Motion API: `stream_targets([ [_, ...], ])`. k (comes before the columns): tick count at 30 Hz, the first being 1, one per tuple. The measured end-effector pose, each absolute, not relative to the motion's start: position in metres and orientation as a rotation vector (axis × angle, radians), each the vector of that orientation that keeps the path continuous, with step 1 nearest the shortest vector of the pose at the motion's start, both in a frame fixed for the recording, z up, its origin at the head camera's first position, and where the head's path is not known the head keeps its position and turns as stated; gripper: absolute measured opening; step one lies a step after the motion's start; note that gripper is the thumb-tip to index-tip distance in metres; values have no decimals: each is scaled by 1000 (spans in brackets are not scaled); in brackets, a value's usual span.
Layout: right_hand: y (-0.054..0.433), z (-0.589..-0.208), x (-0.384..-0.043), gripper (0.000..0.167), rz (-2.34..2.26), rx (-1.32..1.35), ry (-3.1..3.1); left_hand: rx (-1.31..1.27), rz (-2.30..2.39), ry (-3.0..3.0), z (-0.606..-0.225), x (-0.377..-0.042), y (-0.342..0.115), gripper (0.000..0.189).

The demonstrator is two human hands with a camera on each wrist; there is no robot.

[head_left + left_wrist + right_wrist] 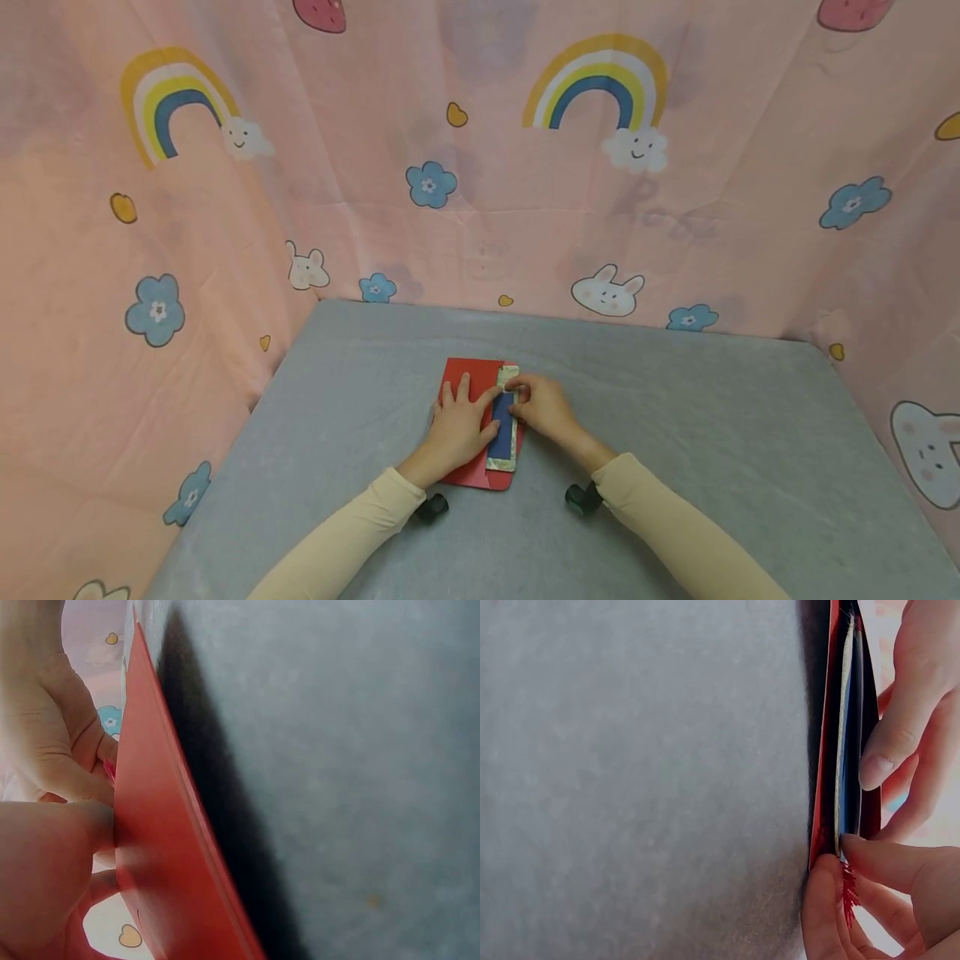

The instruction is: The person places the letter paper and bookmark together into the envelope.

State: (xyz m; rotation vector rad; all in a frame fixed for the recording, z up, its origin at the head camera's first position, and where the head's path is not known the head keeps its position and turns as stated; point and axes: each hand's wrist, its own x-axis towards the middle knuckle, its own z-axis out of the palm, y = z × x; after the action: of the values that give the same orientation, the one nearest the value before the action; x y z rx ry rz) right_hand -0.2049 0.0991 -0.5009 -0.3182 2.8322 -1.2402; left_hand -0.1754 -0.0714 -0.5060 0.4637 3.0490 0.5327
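A red paper folder (468,477) lies on the grey table, its right side raised like a flap in the right wrist view. Along that side, partly inside, sits a long bookmark (502,446) with a blue middle and pale patterned ends. From it hangs a red tassel (849,892). My left hand (455,433) rests on the folder with fingers spread, its thumb reaching over the blue part. At the bookmark's right edge, near the upper end, my right hand (546,408) pinches it between thumb and finger. The folder's inside is mostly hidden.
The grey cloth-covered table (675,417) spreads around the folder. A pink printed curtain (487,242) stands behind it and along both sides. Small black devices sit at both wrists, one by the left cuff (397,487) and one by the right cuff (615,477).
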Motion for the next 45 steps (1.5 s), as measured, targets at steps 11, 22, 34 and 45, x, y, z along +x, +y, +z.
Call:
stream_targets([
  [11,96,-504,-206,32,-1183,-346,2884,465,535,3056,-508,-176,-72,55],
  [22,98,-503,-205,27,-1109,-307,2929,453,516,3042,-505,-177,-70,56],
  [34,115,-507,-217,28,-1097,-347,3006,437,507,3023,-503,-177,-70,56],
  [45,121,-510,-212,46,-1060,-441,2958,446,514,3024,-505,-179,-70,56],
])
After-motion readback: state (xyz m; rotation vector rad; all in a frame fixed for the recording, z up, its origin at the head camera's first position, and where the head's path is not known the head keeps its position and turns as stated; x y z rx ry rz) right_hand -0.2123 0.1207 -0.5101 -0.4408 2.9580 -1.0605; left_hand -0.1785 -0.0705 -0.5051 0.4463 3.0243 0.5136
